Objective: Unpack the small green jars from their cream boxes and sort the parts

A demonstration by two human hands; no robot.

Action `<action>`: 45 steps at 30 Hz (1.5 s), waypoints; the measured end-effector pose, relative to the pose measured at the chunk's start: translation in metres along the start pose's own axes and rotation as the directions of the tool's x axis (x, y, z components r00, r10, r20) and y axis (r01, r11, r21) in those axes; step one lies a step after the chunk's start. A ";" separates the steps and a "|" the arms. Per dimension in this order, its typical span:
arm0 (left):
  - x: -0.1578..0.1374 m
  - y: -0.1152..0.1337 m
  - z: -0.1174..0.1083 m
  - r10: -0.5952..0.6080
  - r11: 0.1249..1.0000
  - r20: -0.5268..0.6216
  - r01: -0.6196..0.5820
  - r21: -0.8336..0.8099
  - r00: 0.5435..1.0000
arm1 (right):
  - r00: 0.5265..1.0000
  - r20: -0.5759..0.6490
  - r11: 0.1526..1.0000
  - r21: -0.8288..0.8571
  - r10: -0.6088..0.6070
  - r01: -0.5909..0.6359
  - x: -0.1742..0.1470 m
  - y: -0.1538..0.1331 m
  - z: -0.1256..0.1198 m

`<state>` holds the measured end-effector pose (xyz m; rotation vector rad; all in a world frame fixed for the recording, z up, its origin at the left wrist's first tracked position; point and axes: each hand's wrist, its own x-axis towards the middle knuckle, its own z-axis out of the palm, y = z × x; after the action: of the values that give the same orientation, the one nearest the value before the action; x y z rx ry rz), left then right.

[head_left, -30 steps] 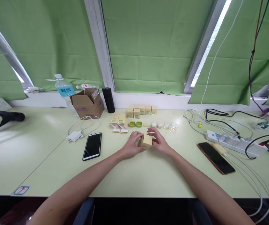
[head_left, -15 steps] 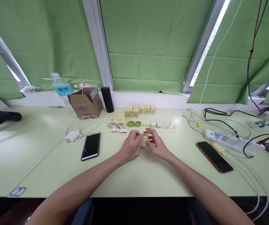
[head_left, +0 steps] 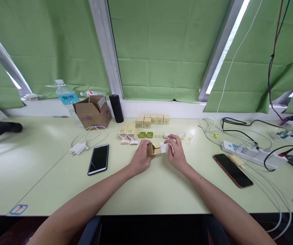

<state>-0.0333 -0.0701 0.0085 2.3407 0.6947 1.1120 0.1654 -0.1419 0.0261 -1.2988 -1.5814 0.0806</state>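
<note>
My left hand [head_left: 141,160] has its fingers round the left side of a small kraft cardboard box [head_left: 157,152], which is tilted above the table. The box is open, and something dark green shows inside its left end. At the right end of the box, my right hand [head_left: 177,154] pinches a white flap [head_left: 164,147], apparently the inner face of the lid. Beyond my hands lie two olive-green small cases [head_left: 146,135], tiny yellow pieces [head_left: 158,136], a white small cylinder [head_left: 166,135] and clear plastic pieces [head_left: 188,136].
Two opened kraft boxes [head_left: 128,133] lie left of the green cases. Several closed boxes [head_left: 153,119] stand behind. Farther left are a phone [head_left: 98,160], a charger [head_left: 78,148], a brown carton [head_left: 93,114] and a black bottle [head_left: 116,109]. At right are another phone [head_left: 232,170] and a power strip [head_left: 253,156].
The small box has opened: its white flap now shows, pulled out to the right. My right hand has moved right and up, while my left hand keeps its hold.
</note>
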 end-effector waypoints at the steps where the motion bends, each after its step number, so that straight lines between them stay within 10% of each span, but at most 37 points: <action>1: 0.000 0.000 0.000 0.029 1.000 -0.005 -0.029 0.001 1.000 | 0.998 0.009 0.997 -0.052 -0.060 0.060 -0.001 0.001 0.000; 8: -0.003 0.000 0.001 0.106 0.992 0.058 -0.110 0.060 0.993 | 0.965 -0.010 0.951 -0.176 -0.261 0.256 -0.002 0.004 0.004; 19: -0.003 -0.002 0.003 0.137 0.985 0.017 -0.138 0.101 0.990 | 0.967 -0.046 0.964 -0.103 -0.251 0.246 -0.001 0.004 0.001; 45: -0.007 -0.003 0.007 0.388 0.677 0.136 -0.382 0.629 0.912 | 0.961 0.143 0.970 0.015 0.238 -0.242 -0.003 0.009 0.015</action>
<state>-0.0325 -0.0736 -0.0007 3.2034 0.6764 1.1821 0.1603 -0.1329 0.0114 -1.4816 -1.5254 0.3554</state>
